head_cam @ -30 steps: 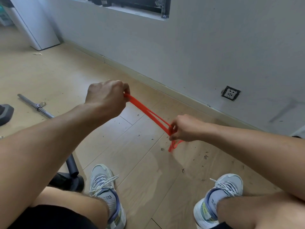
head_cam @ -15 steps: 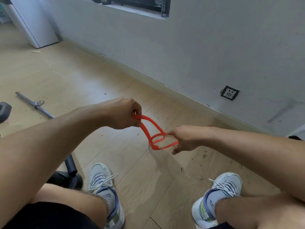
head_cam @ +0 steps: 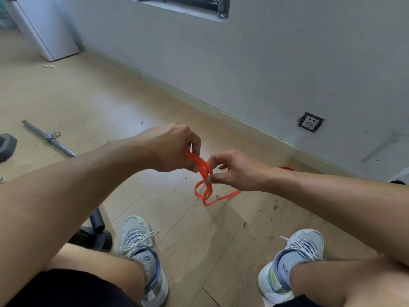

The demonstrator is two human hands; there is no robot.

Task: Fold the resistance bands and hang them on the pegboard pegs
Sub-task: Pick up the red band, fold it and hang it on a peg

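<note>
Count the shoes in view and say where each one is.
2. One shoe is on the wooden floor at lower centre-left, under the person's left arm. The other shoe is on the floor at lower right. Both are worn; none seems hidden.

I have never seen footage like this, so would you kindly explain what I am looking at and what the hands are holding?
There is no machine here. A person wears a camera on the head, so the single view looks forward and down at their own arms, knees and shoes.

The left hand and right hand both pinch an orange resistance band, which droops in loose loops between and below them, above the wooden floor.

On the floor at the left lies a metal bar. A wall socket sits low on the grey wall. No pegboard shows in this view, so the band is not yet hung.
</note>
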